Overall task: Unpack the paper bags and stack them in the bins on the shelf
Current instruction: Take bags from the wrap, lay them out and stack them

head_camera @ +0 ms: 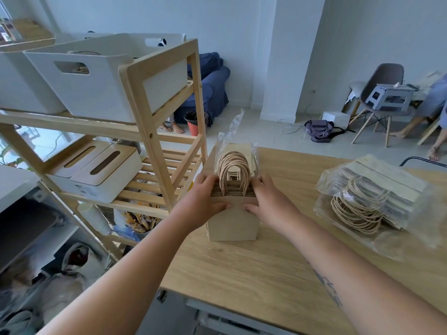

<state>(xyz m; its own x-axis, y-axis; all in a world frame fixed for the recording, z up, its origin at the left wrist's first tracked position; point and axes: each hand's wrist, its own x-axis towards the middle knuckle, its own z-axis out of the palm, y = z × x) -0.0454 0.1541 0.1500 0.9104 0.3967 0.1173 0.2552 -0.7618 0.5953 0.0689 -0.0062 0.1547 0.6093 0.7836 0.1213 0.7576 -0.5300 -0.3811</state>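
From the head camera, you have both hands on a stack of brown paper bags (233,221) standing on edge on the wooden table (254,274), close to its left edge. Your left hand (205,201) clasps the left side of the stack, thumb pressed on the front bag and fingers wrapped behind it. Your right hand (268,201) does the same on the right side, thumb on the front face, fingers curled over the top edge. The twisted paper handles (233,172) rise in a bunch between your two hands. Behind them, a clear plastic wrapper (232,139) stands up around the far end of the stack, its top hanging open. To your right on the table lies a second pack of paper bags (372,201), flat and still sealed in its clear wrap, well apart from the stack you hold. To your left stands the wooden shelf (150,112); a white bin (96,76) sits on its upper level with another one beside it, and two white boxes with wooden lids (96,170) sit on the level below. Across the room is a grey chair (382,93) with a folding stool (389,95) on it.
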